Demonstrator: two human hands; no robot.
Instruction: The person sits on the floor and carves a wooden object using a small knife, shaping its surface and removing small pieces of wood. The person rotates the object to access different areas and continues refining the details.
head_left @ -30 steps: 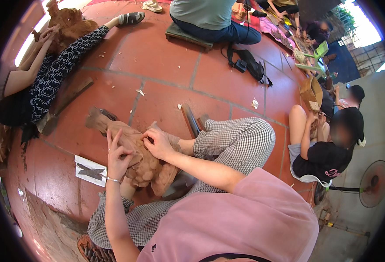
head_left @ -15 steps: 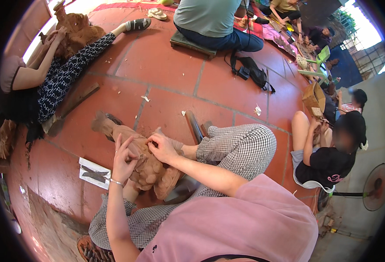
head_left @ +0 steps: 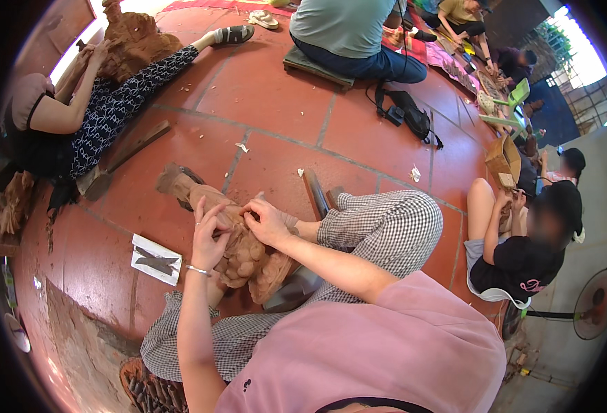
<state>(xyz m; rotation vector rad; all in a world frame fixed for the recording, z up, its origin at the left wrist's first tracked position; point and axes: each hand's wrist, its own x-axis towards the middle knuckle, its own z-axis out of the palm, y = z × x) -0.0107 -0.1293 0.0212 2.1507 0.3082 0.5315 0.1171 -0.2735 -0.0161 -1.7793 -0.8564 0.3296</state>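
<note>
A brown carved figure (head_left: 240, 264), apparently wood, lies tilted between my bent legs, with rounded lumps at its near end. Over its left side is my left hand (head_left: 209, 237), thumb and forefinger brought together, the other fingers raised. On the figure's upper right side rests my right hand (head_left: 267, 221), its fingers pinched against the surface. Whatever either pinch holds is too small or hidden to make out. Two dark blade-like tools (head_left: 157, 261) lie on a white sheet (head_left: 174, 276) left of the figure.
Many dark tool handles fill a round basket (head_left: 126, 375) at lower left. A wooden mallet (head_left: 97, 182) lies near a seated person at left. Beyond my knee are a dark curved object (head_left: 315, 194) and a black bag (head_left: 413, 120). Other people sit around; a fan (head_left: 596, 303) stands right.
The view has shifted slightly, moving the scene a little to the right. My left fingers have curled and tilted slightly; my right hand stays pinched on the carved figure.
</note>
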